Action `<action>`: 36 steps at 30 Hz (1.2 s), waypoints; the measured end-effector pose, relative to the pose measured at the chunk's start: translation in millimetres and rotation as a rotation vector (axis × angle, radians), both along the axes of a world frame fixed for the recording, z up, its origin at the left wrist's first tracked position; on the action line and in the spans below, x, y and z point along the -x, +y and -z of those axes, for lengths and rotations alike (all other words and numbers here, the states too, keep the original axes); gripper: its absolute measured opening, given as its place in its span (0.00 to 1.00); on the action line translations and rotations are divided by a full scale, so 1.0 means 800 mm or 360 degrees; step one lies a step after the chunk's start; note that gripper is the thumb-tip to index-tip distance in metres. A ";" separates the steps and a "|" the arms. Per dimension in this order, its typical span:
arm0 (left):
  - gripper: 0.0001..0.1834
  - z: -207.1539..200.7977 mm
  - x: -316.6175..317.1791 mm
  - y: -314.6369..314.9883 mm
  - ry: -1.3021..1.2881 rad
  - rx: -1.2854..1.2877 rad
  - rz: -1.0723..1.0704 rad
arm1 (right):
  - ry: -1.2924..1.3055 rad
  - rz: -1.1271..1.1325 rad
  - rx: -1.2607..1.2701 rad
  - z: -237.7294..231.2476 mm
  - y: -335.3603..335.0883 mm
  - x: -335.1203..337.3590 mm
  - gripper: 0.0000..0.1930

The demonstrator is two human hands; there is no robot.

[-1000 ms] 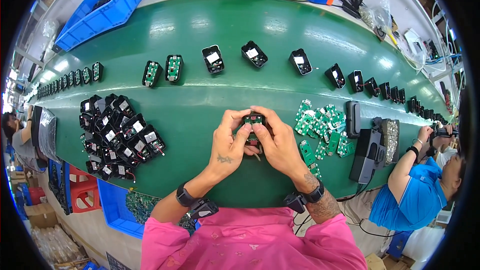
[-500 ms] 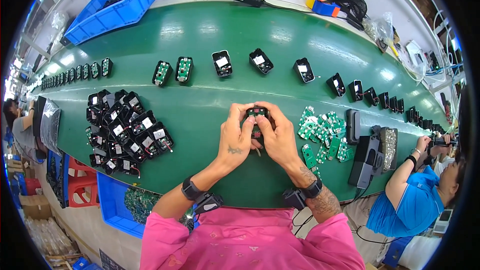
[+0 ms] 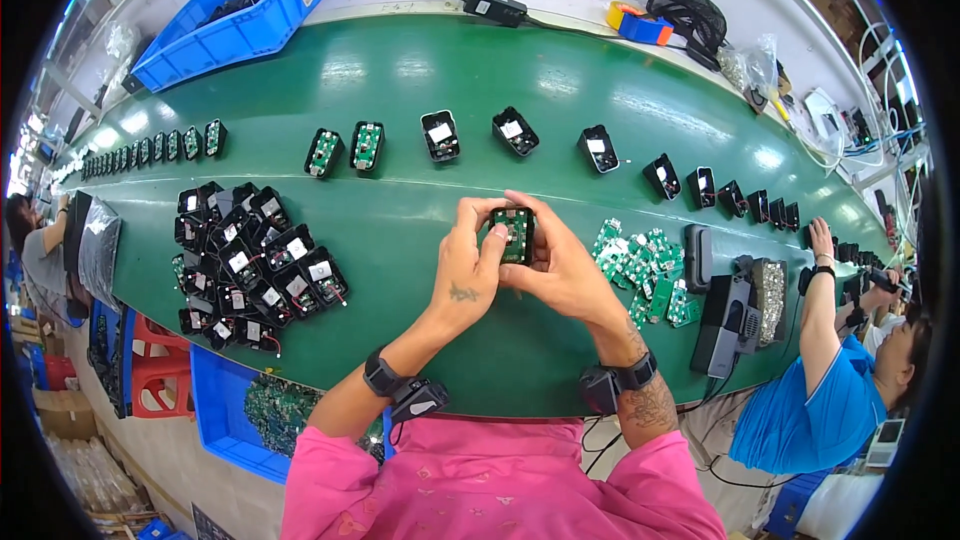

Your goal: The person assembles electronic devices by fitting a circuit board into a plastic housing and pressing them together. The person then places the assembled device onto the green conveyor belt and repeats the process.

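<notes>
A black plastic housing with a green circuit board point(image 3: 517, 224) seated in it is held between both hands above the middle of the table. My left hand point(image 3: 468, 262) wraps its left side, the thumb pressing on the board's face. My right hand point(image 3: 562, 275) grips the right side and lower end, its thumb across the near edge; most of its other fingers are hidden. To the left lies a heap of black housings point(image 3: 240, 264) with white parts and red wires inside. On the right, loose green circuit boards point(image 3: 645, 265) lie in a pile.
A row of housings point(image 3: 440, 135) runs along the far side. Right of the boards stand a black-grey device point(image 3: 727, 325) and a tray of small metal parts point(image 3: 769, 300). A blue crate point(image 3: 235, 25) sits far left. A co-worker in blue point(image 3: 815, 400) reaches over the table's right side.
My right thumb has moved off the board's face to the housing's near edge, baring more of the board. The co-worker's arm at right has stretched farther toward the row of housings.
</notes>
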State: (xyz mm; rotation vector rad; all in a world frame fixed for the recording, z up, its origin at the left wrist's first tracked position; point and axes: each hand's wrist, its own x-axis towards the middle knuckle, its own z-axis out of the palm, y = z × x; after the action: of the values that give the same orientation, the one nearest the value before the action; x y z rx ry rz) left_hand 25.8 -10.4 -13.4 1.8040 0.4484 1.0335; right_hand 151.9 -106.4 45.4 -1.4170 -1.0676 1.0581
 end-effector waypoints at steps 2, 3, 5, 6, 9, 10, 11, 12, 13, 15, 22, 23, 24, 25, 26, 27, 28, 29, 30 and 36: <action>0.15 -0.024 0.004 -0.014 0.0041 0.0261 0.0047 | 0.0052 0.0013 0.0005 -0.010 -0.007 0.000 0.33; 0.14 -0.036 0.006 -0.020 -0.0081 0.0342 0.0150 | -0.0181 0.0031 -0.0039 -0.012 -0.010 -0.002 0.33; 0.13 -0.039 0.010 -0.021 -0.0206 0.0412 0.0241 | -0.0417 0.0038 -0.0094 -0.014 -0.014 -0.001 0.32; 0.14 -0.032 0.012 -0.019 -0.0266 0.0108 0.0198 | -0.0492 0.0029 -0.0242 -0.013 -0.017 0.000 0.33; 0.16 -0.023 0.017 -0.010 -0.0379 -0.0305 0.0213 | -0.0693 0.0047 -0.0510 -0.013 -0.026 0.009 0.33; 0.17 -0.024 0.017 -0.009 -0.0432 -0.0412 0.0278 | -0.0820 0.0079 -0.0626 -0.014 -0.029 0.011 0.33; 0.14 -0.028 0.018 -0.011 -0.0437 -0.0382 0.0296 | -0.0861 0.0081 -0.0656 -0.016 -0.032 0.012 0.33; 0.14 -0.033 0.018 -0.011 -0.0438 -0.0380 0.0298 | -0.0862 0.0082 -0.0654 -0.015 -0.033 0.011 0.33; 0.14 -0.038 0.019 -0.011 -0.0465 -0.0440 0.0313 | -0.0925 0.0065 -0.0701 -0.014 -0.036 0.011 0.34; 0.13 -0.040 0.020 -0.010 -0.0506 -0.0507 0.0335 | -0.0986 0.0041 -0.0754 -0.013 -0.035 0.013 0.35; 0.27 -0.037 0.013 0.032 0.0272 0.0001 0.0092 | -0.0239 0.0216 -0.0029 0.011 0.017 -0.020 0.34; 0.34 -0.028 0.010 0.047 0.0333 -0.0200 -0.0269 | -0.0284 0.0211 -0.0023 0.016 0.023 -0.028 0.34; 0.40 -0.021 0.007 0.061 0.0390 -0.0397 -0.0628 | -0.0331 0.0209 -0.0015 0.021 0.032 -0.033 0.34; 0.48 -0.038 -0.001 0.068 0.0619 -0.0600 -0.0815 | -0.0334 0.0220 -0.0009 0.023 0.038 -0.040 0.34; 0.48 -0.050 -0.002 0.078 0.0617 -0.0604 -0.0831 | -0.0466 0.0247 0.0055 0.019 0.048 -0.038 0.34; 0.50 -0.060 -0.005 0.088 0.0885 -0.0376 -0.0755 | -0.0598 0.0279 0.0120 0.019 0.055 -0.034 0.34; 0.53 -0.066 -0.012 0.101 0.1139 -0.0149 -0.0664 | -0.0605 0.0283 0.0110 0.031 0.065 -0.035 0.34; 0.51 -0.041 -0.017 0.123 0.1061 -0.0279 -0.0716 | -0.0550 0.0339 0.0104 0.043 0.077 -0.032 0.34; 0.51 -0.028 -0.017 0.142 0.1055 -0.0286 -0.0732 | -0.0488 0.0389 0.0104 0.050 0.088 -0.027 0.34; 0.40 0.004 -0.016 0.161 0.0380 -0.0462 -0.0866 | -0.0633 0.0624 0.0047 0.065 0.112 -0.027 0.18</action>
State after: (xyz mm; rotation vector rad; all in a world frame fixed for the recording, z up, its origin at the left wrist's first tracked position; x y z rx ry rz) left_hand 39.0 118.4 -16.6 2.1335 1.0206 1.3030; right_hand 173.7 -16.8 -6.7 -1.8185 -0.9917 0.5229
